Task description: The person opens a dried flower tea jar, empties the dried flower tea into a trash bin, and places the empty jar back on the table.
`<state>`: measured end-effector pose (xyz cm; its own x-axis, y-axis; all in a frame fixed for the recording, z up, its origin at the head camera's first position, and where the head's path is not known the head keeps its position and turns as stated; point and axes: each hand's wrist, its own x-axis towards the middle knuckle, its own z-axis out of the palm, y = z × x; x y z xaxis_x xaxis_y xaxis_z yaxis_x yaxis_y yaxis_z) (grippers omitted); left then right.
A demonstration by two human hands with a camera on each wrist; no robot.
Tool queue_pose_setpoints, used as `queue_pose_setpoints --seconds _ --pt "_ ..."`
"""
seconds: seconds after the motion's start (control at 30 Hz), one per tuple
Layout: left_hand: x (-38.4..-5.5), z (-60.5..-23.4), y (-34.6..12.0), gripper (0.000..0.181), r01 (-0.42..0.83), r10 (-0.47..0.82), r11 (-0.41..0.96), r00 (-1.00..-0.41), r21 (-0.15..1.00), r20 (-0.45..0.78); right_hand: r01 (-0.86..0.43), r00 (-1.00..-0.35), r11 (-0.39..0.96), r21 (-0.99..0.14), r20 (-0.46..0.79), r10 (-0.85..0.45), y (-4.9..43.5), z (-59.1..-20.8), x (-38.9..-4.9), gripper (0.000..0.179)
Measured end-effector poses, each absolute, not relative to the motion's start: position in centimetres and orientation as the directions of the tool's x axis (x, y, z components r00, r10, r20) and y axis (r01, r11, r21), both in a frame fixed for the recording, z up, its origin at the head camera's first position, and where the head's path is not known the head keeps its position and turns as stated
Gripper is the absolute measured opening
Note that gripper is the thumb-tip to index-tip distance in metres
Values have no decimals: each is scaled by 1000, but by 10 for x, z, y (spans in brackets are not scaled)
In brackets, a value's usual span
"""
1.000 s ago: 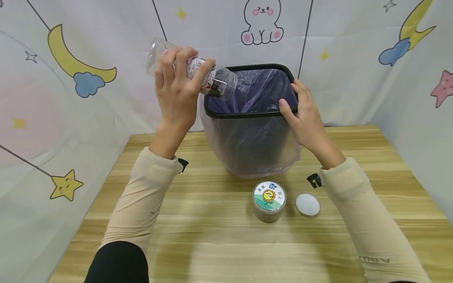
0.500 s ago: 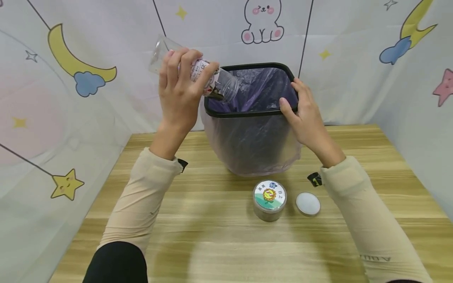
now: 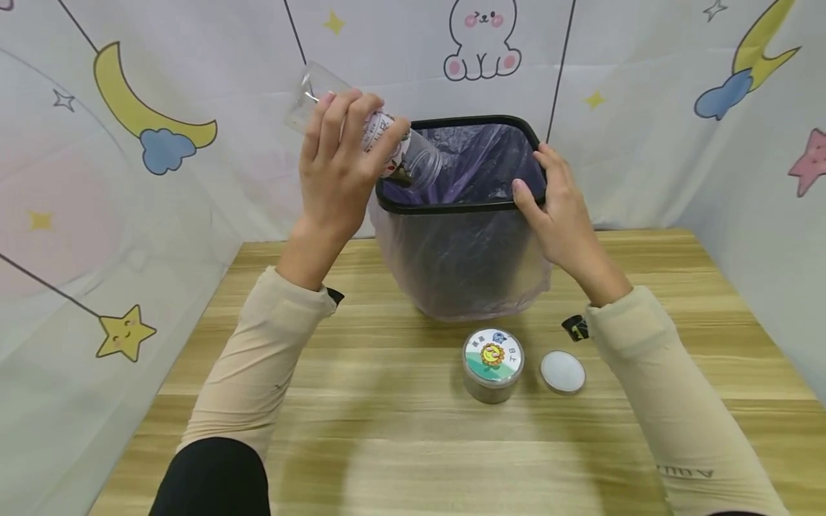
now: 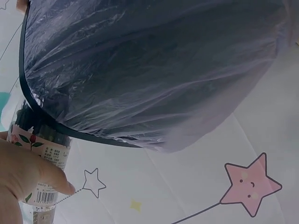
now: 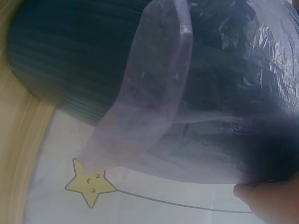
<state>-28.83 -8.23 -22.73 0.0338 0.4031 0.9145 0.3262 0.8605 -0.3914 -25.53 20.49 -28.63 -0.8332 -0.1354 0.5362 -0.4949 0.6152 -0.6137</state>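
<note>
Clear bottle (image 4: pixel 41 147), labelled: tilted mouth-down over bin's left side, dark contents near neck. Bin (image 3: pixel 452 208), black-rimmed, lined with purple bag (image 3: pixel 400 247): on table (image 3: pixel 374 437). Left hand (image 3: pixel 338 168): fingers curled round bottle. Right hand (image 3: pixel 561 211): gripping bin rim at right. Round tub (image 3: pixel 493 365), white lid (image 3: pixel 563 372): side by side, nearer person. Step in hand, apparently: emptying bottle. Next move probably calls for steeper tilt, bin held firm.

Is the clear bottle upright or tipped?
Tipped: in the head view, the left hand holds the bottle slanted, its mouth lower than its base, at the opening of the bin.
</note>
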Motion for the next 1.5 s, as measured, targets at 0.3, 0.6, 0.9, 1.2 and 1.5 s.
queue_pose_setpoints --seconds 0.3,0.6,0.9,1.2,1.5 --pt "-287 -229 -78 36 277 442 855 53 -439 895 -486 -837 623 -612 530 -132 204 -286 -254 78" --pt "-288 -229 -80 40 283 437 857 44 -431 898 -486 -836 628 -608 532 -132 202 -286 -252 77" --pt "-288 -227 -81 41 284 463 845 35 -454 885 -480 -839 636 -604 529 -130 200 -285 -247 78" --pt "-287 -221 -83 38 292 577 772 49 -564 815 -463 -848 641 -612 516 -119 198 -284 -247 78" --pt "-287 -222 -87 36 295 583 766 55 -571 811 -463 -850 642 -610 511 -128 197 -283 -248 77"
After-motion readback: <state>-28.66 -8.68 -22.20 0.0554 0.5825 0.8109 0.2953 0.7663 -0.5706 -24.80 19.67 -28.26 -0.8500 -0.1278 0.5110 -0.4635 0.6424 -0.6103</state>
